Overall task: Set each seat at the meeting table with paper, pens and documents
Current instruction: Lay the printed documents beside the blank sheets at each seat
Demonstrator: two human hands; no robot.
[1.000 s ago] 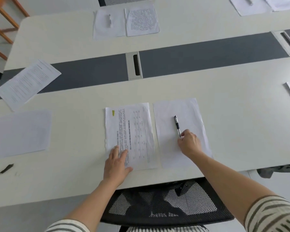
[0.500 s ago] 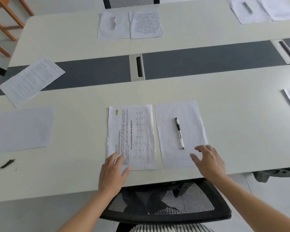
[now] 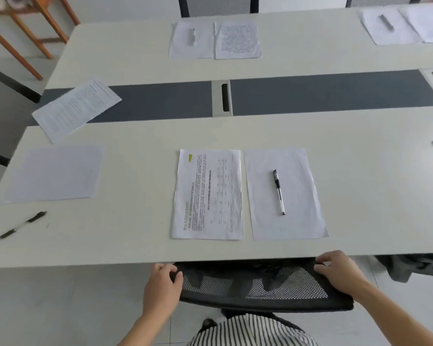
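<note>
While a printed document (image 3: 208, 196) and a blank sheet (image 3: 285, 193) lie side by side on the meeting table (image 3: 135, 245), a person's 2 hands grip the backrest of a black mesh chair (image 3: 260, 288) standing at its near edge. The left hand (image 3: 163, 283) curls round the left corner, the right hand (image 3: 340, 275) round the right (fingers over the top). Both forearms reach forward. 1 pen (image 3: 278, 192) lies lengthwise on the blank sheet.
</note>
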